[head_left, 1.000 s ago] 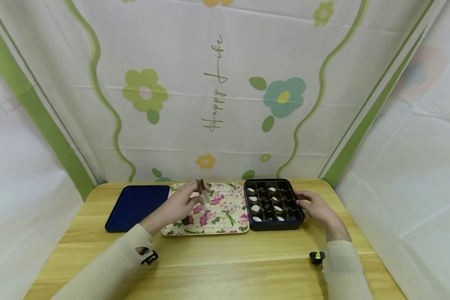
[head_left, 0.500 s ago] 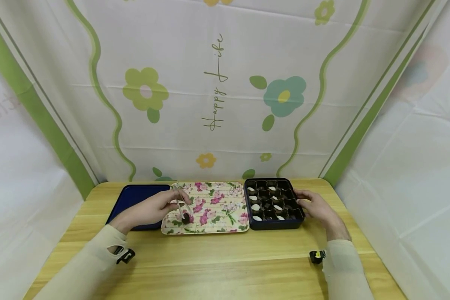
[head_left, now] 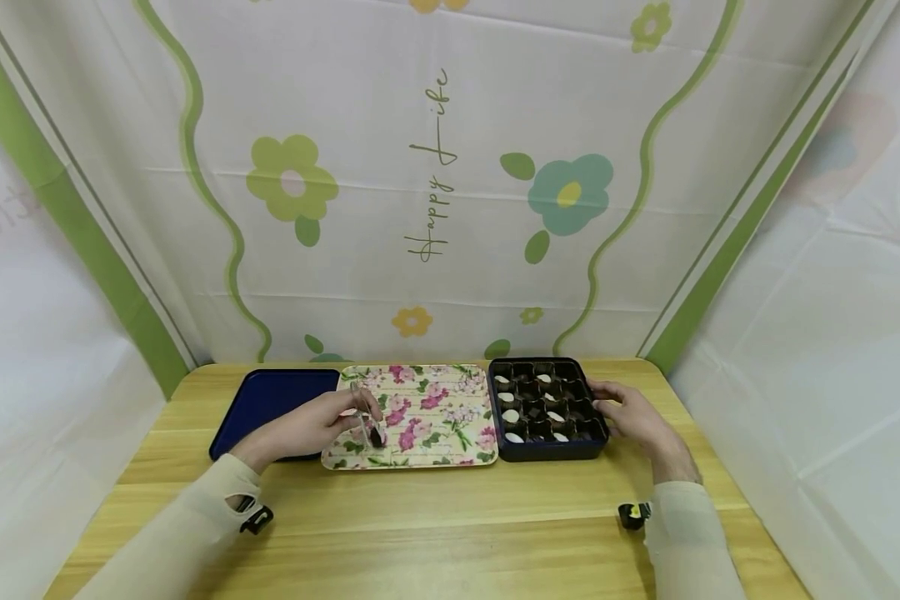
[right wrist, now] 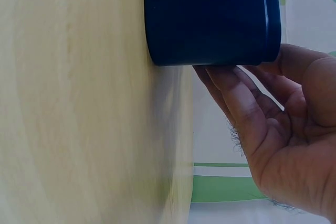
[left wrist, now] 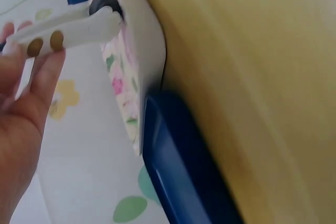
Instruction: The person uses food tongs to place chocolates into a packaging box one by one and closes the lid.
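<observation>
My left hand (head_left: 311, 427) pinches small pale tongs (left wrist: 79, 31) with brown dots on one arm. Their tips meet a round dark chocolate (left wrist: 106, 4) over the front left part of the floral tray (head_left: 450, 442). Against the right wall of the dark blue box (head_left: 551, 451), the fingers of my right hand (head_left: 637, 421) rest without wrapping around it. The right wrist view shows those fingertips touching the wall, one finger up at the rim. Inside the box is a divided insert with dark cups, several holding white or dark pieces.
Left of the tray lies a dark blue lid (head_left: 270, 407), partly beneath my left forearm in the head view. Tray, lid and box stand side by side along the back of the wooden table (head_left: 450, 542). A printed white curtain (head_left: 450, 208) hangs right behind them.
My left hand has moved left and down with the tongs, from over the tray's middle to the dark chocolate at its front left. The right hand and box have stayed put.
</observation>
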`<state>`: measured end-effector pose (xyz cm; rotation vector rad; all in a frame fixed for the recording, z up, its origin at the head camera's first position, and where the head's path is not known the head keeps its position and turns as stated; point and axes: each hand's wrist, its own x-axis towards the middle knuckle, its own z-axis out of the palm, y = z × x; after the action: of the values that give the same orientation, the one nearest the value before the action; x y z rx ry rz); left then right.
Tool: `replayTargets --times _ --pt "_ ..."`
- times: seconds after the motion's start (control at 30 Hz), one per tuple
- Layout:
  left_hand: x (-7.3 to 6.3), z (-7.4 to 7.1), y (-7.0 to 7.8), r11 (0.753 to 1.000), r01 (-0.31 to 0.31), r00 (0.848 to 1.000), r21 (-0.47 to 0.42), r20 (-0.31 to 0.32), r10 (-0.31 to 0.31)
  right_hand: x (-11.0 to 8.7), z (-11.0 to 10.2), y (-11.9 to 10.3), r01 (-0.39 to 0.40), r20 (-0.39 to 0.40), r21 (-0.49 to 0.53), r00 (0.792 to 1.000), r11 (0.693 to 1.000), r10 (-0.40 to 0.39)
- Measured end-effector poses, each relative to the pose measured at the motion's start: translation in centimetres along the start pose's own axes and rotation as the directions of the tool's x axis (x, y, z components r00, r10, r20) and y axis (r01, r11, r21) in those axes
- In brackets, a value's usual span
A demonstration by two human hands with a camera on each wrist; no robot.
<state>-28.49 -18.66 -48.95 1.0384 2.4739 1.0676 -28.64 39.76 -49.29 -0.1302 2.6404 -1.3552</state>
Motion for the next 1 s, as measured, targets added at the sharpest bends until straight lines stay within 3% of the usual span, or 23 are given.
replayTargets --times 0.17,0.23,0.33,0.43,0.5,0.6,0.7,0.8,0.87,1.0 --pt "1.3 0.9 0.4 0.999 0.032 0.993 0.034 -0.118 -0.028 -0.1 0.0 -0.1 -0.002 -0.003 -0.006 1.0 1.0 0.002" --pt "1.8 1.2 0.7 0.996 0.085 0.981 0.01 -0.175 -0.082 -0.1 0.0 -0.1 -0.005 -0.002 -0.011 1.0 1.0 0.005" --pt "2.6 1.7 1.4 0.973 0.184 0.949 -0.142 -0.231 -0.213 -0.1 -0.1 -0.2 -0.012 -0.002 -0.012 1.0 1.0 0.012" --pt "3.4 2.2 1.8 0.913 0.27 0.901 -0.305 -0.255 -0.351 -0.1 -0.1 -0.3 -0.015 0.0 -0.014 1.0 1.0 0.015" --pt "3.8 2.5 2.0 0.883 0.309 0.872 -0.354 -0.264 -0.411 0.0 0.0 -0.3 -0.016 0.004 -0.016 1.0 1.0 0.016" --pt "4.2 2.7 1.9 0.857 0.354 0.844 -0.376 -0.266 -0.465 0.0 0.0 -0.2 -0.018 0.01 -0.015 1.0 1.0 0.018" --pt "4.3 2.8 1.8 0.841 0.348 0.839 -0.413 -0.262 -0.476 0.0 -0.1 -0.2 -0.02 0.012 -0.008 1.0 1.0 0.02" --pt "4.1 2.6 1.7 0.848 0.296 0.855 -0.439 -0.274 -0.44 0.0 -0.1 -0.2 -0.02 0.011 -0.006 1.0 1.0 0.02" --pt "3.9 2.5 1.7 0.871 0.251 0.872 -0.423 -0.291 -0.393 0.0 -0.1 -0.3 -0.019 0.01 -0.008 1.0 1.0 0.019" --pt "3.4 2.4 2.0 0.949 0.163 0.913 -0.27 -0.324 -0.249 0.0 -0.1 -0.2 -0.016 0.01 -0.009 1.0 1.0 0.017"
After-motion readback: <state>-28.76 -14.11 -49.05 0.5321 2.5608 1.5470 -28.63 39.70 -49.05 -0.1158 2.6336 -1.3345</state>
